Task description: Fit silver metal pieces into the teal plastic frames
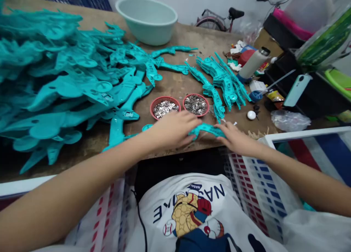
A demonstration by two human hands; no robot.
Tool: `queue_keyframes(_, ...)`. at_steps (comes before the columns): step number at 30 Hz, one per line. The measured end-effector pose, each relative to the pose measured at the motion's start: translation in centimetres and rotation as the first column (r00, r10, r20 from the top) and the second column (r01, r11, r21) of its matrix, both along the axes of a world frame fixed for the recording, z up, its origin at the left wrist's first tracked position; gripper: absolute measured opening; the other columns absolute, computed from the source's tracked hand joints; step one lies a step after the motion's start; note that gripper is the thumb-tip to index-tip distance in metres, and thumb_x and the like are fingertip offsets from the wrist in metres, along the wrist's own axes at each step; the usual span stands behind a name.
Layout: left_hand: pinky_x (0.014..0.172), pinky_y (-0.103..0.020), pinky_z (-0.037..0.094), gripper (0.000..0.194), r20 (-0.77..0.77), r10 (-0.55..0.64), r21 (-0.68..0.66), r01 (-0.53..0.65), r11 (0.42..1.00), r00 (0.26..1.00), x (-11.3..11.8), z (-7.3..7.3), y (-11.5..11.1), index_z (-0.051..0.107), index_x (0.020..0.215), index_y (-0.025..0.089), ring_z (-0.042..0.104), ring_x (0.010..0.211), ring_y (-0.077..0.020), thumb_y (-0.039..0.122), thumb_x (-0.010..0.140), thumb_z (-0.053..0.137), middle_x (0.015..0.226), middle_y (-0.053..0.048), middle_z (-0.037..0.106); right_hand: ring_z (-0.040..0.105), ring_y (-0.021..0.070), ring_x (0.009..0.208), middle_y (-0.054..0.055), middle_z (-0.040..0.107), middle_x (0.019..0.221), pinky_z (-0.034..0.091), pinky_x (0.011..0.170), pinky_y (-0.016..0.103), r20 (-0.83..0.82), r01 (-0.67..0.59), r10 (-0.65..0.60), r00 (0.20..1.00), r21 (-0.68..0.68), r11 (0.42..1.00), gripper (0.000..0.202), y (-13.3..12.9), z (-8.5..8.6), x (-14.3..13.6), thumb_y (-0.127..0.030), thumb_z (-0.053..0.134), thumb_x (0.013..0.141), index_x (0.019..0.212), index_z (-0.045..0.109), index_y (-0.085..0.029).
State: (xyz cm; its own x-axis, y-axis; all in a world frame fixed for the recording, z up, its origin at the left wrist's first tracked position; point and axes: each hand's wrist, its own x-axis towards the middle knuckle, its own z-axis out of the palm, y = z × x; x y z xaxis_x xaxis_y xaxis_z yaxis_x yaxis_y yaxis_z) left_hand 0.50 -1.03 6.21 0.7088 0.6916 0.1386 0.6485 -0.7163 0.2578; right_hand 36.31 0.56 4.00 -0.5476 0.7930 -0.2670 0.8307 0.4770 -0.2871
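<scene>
A long teal plastic part (205, 127) lies at the table's front edge, between my two hands. My left hand (175, 130) covers its left end, with the fingers curled over it. At its other end, my right hand (236, 138) grips the tip between thumb and fingers. Just beyond the part stand two small red baskets. The left basket (151, 111) contains shiny small metal pieces (165, 108), and the right basket (207, 111) has duller metal pieces (195, 105). Several similar teal parts (223, 80) are stacked behind the right basket.
A big heap of teal parts (60, 76) fills the table's left side. At the back sits a pale green basin (146, 23). A bottle (253, 63), a white ball (251, 115) and a plastic bag (290, 120) are on the right. A white-rimmed crate (307, 135) stands below, right.
</scene>
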Motion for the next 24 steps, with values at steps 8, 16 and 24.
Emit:
queue_keyframes(8,0.108,-0.051,0.064,0.061,-0.44,-0.121,-0.196,0.037,0.98,0.89,2.5,-4.7,-2.1,0.061,0.176,0.032,0.07,0.146,-0.0404,0.019,0.117,0.052,0.173,-0.018,0.063,0.071,0.0409,0.132,0.023,0.073,0.139,0.059,0.114,0.049,0.275,-0.169,0.136,0.952,0.1,0.98,0.039,3.4,-1.3,-5.6,-0.017,0.055,0.121,0.154,0.075,-0.013)
queue_keyframes(16,0.086,-0.039,0.059,0.044,-0.368,-0.164,-0.225,0.083,0.971,0.915,2.1,-2.5,-1.0,0.077,0.155,0.032,0.08,0.112,-0.0293,0.023,0.113,0.066,0.139,-0.013,0.079,0.08,0.0383,0.118,0.019,0.081,0.13,0.057,0.084,0.04,0.452,-0.226,0.16,0.878,0.097,0.969,0.03,6.6,-0.6,-9.5,-0.017,0.055,0.122,0.134,0.083,-0.012)
queue_keyframes(24,0.102,-0.046,0.056,0.041,-0.377,0.373,-0.014,-0.408,0.913,0.848,-3.8,-2.4,5.7,0.084,0.128,0.018,0.074,0.136,-0.0385,0.03,0.115,0.047,0.137,-0.016,0.083,0.075,0.0384,0.129,0.02,0.081,0.138,0.056,0.112,0.043,0.09,0.025,-0.05,0.995,0.267,0.963,0.038,13.8,-0.2,-9.5,-0.018,0.065,0.117,0.15,0.081,-0.01)
